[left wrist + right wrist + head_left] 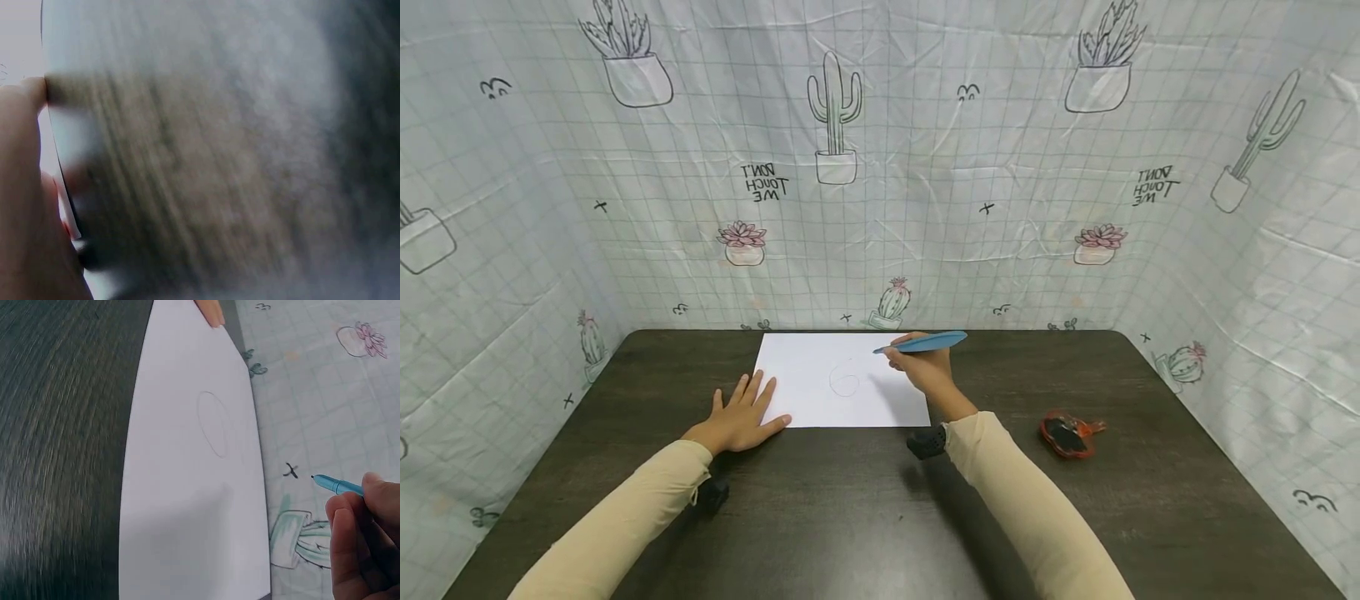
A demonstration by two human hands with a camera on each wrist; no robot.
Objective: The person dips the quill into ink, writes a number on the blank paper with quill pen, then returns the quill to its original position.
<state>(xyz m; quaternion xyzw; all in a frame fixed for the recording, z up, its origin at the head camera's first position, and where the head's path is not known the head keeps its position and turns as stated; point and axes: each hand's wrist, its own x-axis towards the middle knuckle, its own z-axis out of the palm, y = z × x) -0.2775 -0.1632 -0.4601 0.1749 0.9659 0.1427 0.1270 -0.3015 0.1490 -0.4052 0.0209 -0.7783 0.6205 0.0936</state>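
A white sheet of paper lies on the dark table, bearing a thin pencil-like outline shaped like a 6. My left hand rests flat with fingers spread across the sheet's left edge. Over the sheet's right part, my right hand pinches a blue feather-shaped pen between thumb and fingers. In the right wrist view the pen's dark tip points away from the fingers and appears apart from the paper. The left wrist view mostly holds blurred table and part of the left hand.
To the right on the dark wood table lies an orange-red and black object, its kind unclear. A white gridded cloth printed with cacti hangs behind and along both sides. Dark wrist devices sit beneath both sleeves.
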